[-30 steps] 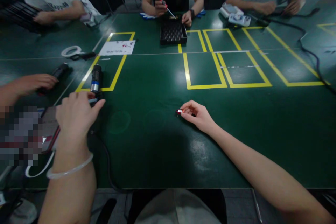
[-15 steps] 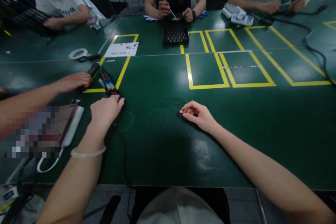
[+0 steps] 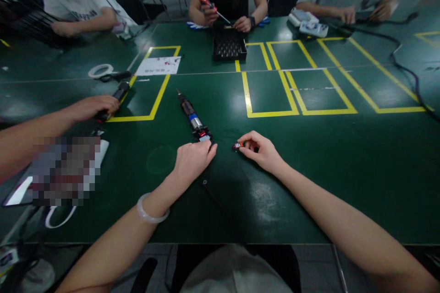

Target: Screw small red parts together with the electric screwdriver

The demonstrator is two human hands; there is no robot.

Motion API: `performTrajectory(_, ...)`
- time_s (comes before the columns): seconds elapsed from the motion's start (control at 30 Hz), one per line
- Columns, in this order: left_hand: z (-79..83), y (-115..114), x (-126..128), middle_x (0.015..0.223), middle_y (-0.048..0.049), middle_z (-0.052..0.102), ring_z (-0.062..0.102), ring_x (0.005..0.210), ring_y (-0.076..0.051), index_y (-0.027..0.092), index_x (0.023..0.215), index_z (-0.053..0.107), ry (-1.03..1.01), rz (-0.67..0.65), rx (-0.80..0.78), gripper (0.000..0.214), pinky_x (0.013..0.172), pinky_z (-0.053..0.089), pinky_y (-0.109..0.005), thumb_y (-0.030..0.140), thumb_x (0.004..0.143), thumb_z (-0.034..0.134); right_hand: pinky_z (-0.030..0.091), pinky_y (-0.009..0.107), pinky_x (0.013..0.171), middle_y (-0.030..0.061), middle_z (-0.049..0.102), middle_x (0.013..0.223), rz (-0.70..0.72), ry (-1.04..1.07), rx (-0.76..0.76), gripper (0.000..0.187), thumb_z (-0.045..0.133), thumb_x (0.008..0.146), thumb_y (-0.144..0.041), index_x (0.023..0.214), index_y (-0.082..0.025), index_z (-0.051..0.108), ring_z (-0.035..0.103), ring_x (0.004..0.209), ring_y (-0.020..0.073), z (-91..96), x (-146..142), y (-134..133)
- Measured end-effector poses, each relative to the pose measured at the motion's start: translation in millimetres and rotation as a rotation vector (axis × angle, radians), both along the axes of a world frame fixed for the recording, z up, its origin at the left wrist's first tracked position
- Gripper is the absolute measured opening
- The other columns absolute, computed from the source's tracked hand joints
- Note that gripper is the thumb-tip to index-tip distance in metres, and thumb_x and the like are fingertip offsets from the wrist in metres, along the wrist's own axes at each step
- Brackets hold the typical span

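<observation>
My left hand is closed around the rear end of a corded electric screwdriver, black with a blue and silver band. Its bit points away from me to the upper left, and its cord trails from behind my hand toward the table's front edge. To the right, my right hand pinches a small red, white and orange piece between thumb and fingertips, low over the tabletop. The piece is too small to name. A short gap separates it from the screwdriver.
A co-worker's hand at left grips another dark tool. Yellow tape rectangles mark the green table. A white paper and tape roll lie beyond. Across, a person holds a red screwdriver over a black tray.
My left hand has slid the electric screwdriver to the right, away from the co-worker's hand and closer to my right hand. My right hand stays in place with the small piece.
</observation>
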State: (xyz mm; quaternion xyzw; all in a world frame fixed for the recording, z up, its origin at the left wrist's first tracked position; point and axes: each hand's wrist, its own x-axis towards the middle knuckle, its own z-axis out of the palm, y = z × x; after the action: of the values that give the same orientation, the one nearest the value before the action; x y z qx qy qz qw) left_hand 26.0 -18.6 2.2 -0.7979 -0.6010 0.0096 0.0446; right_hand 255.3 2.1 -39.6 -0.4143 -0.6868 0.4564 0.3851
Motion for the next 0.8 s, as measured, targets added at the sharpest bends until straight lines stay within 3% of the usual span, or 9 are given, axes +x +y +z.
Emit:
performTrajectory(0.17,-8.7,-16,10,0.071,-0.0091,0.070,0.066,0.066,-0.021,0.015,0.077,0.063,-0.116,-0.272,0.034,0.039,0.060,0.040,-0.030,0.039,0.098,0.040,0.042,0.026,0.058,0.0009,0.058,0.080,-0.030,-0.049,0.070,0.017,0.065,0.084,-0.026,0.099,-0.020,0.063,0.053,0.065,0.0124,1.3,-2,0)
performTrajectory(0.33,-9.4,-19,13,0.069,-0.0073,0.069,0.063,0.063,-0.018,0.016,0.073,0.062,-0.175,-0.439,0.021,0.037,0.058,0.037,-0.030,0.036,0.097,0.043,0.042,0.027,0.062,0.0001,0.057,0.079,-0.039,-0.145,0.125,0.015,0.064,0.083,-0.020,0.098,-0.020,0.063,0.054,0.068,0.0135,3.2,-3,-1)
performTrajectory(0.6,-11.3,-20,11,0.068,-0.0067,0.068,0.062,0.062,-0.018,0.015,0.074,0.062,-0.217,-0.496,0.022,0.036,0.058,0.036,-0.030,0.036,0.097,0.044,0.042,0.029,0.068,0.0014,0.062,0.084,-0.008,-0.276,0.163,0.015,0.067,0.082,-0.017,0.097,-0.020,0.063,0.056,0.074,0.0155,3.1,-6,-3)
performTrajectory(0.8,-11.2,-20,10,0.069,-0.0059,0.068,0.063,0.063,-0.018,0.015,0.075,0.061,-0.224,-0.499,0.025,0.037,0.058,0.035,-0.030,0.037,0.098,0.042,0.046,0.030,0.072,0.0060,0.065,0.096,0.029,-0.235,0.183,0.015,0.066,0.084,-0.018,0.100,-0.019,0.068,0.059,0.084,0.0175,5.2,-5,-3)
